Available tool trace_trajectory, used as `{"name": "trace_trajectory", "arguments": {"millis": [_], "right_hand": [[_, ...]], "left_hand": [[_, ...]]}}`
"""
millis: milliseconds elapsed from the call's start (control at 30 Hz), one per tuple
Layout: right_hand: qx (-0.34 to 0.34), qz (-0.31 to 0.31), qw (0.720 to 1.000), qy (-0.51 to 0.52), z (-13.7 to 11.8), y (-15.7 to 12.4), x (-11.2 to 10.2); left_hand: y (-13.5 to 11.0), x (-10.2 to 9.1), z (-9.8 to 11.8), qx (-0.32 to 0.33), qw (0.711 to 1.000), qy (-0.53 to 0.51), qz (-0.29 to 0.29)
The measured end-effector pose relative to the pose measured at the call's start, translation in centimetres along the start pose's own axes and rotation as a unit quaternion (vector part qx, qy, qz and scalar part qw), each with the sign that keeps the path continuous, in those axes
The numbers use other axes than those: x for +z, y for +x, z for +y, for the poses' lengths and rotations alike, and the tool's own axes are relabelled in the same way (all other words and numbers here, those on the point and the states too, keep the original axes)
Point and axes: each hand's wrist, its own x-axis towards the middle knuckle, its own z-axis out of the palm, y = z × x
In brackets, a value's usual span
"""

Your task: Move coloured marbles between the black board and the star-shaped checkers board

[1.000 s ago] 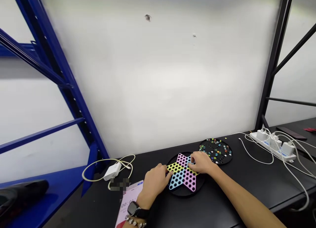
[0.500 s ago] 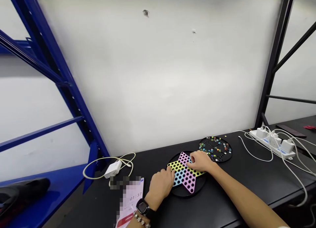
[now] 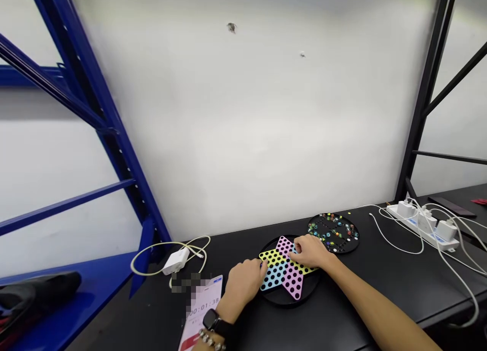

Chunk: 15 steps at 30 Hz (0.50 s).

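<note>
A star-shaped board [image 3: 283, 272] with yellow, pink and blue perforated points lies on a round black tray on the black table [image 3: 380, 285]. My left hand [image 3: 243, 282], with a watch and bracelet at the wrist, rests curled at the board's left edge and touches it. My right hand [image 3: 310, 252] lies over the board's right upper part with the fingers bent together near the pink point; what they pinch, if anything, is hidden. A second round black tray [image 3: 335, 233] holding several coloured marbles sits just right of my right hand.
A phone [image 3: 200, 310] showing a timer lies by my left wrist. A white charger with coiled cable [image 3: 175, 259] is at the left, a power strip with plugs and cables [image 3: 422, 219] at the right. Blue shelving [image 3: 95, 138] stands left, a black frame [image 3: 426, 97] right.
The view has shifted slightly. My left hand has slid a little along the board's left edge; my right hand stays over the board's upper right part.
</note>
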Motion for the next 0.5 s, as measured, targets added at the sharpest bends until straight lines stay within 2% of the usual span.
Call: {"name": "trace_trajectory", "arguments": {"millis": [167, 233, 300, 333, 400, 500], "right_hand": [[0.044, 0.024, 0.998, 0.03, -0.6, -0.1, -0.5], [0.062, 0.049, 0.992, 0.099, -1.3, 0.0, -0.6], [0.059, 0.068, 0.972, 0.218, -2.5, 0.1, -0.5], [0.056, 0.059, 0.953, 0.293, -3.2, 0.1, -0.3], [0.066, -0.023, 0.892, 0.447, -4.9, 0.0, 0.3], [0.131, -0.179, 0.757, 0.614, -7.1, -0.6, 1.3]], "left_hand": [[0.6, -1.6, -0.6, -0.064, 0.996, -0.043, 0.044], [0.7, -2.2, -0.6, -0.076, 0.991, -0.072, 0.078], [0.7, -2.7, -0.3, -0.072, 0.984, -0.106, 0.122], [0.6, -2.7, 0.1, -0.064, 0.979, -0.123, 0.147], [0.3, -2.6, 1.1, -0.033, 0.971, -0.142, 0.188], [-0.2, -1.5, 3.0, 0.035, 0.972, -0.132, 0.194]]}}
